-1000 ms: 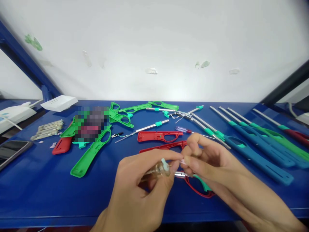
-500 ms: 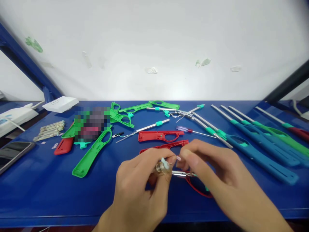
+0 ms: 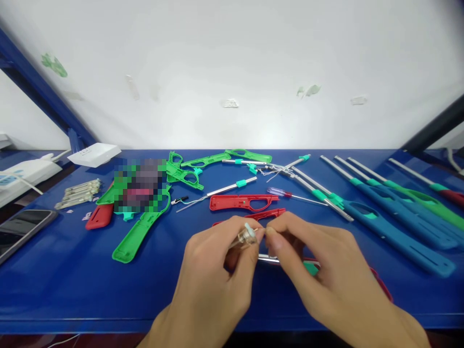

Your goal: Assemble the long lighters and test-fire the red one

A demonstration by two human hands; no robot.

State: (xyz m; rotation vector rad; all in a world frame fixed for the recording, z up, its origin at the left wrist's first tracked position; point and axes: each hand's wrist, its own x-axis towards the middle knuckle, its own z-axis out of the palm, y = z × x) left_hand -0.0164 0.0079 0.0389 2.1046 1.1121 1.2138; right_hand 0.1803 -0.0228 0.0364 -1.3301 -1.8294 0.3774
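Down at the near edge of the blue counter (image 3: 54,290) we have both hands close together, just above the surface. Our left hand (image 3: 213,275) is curled, its thumb and forefinger pinching a small clear tube (image 3: 243,238) with a metal collar and a pale cap. The tube sits level and points right. Our right hand (image 3: 322,275) meets it with thumb and forefinger pressed together at the tube's tip; whatever they grip is too small to tell. Under the hands lie a metal rod (image 3: 268,260) and a red shell (image 3: 382,286), partly hidden.

Farther back the counter carries more red shells (image 3: 242,202), green shells (image 3: 139,234), a small screwdriver (image 3: 286,194) and, to the right, a row of long blue lighters (image 3: 391,233). A phone (image 3: 20,229) lies at the far left, with a white box (image 3: 94,154) behind it. A plain white wall (image 3: 232,58) closes the back, and a slanted blue beam (image 3: 39,92) crosses its left side.
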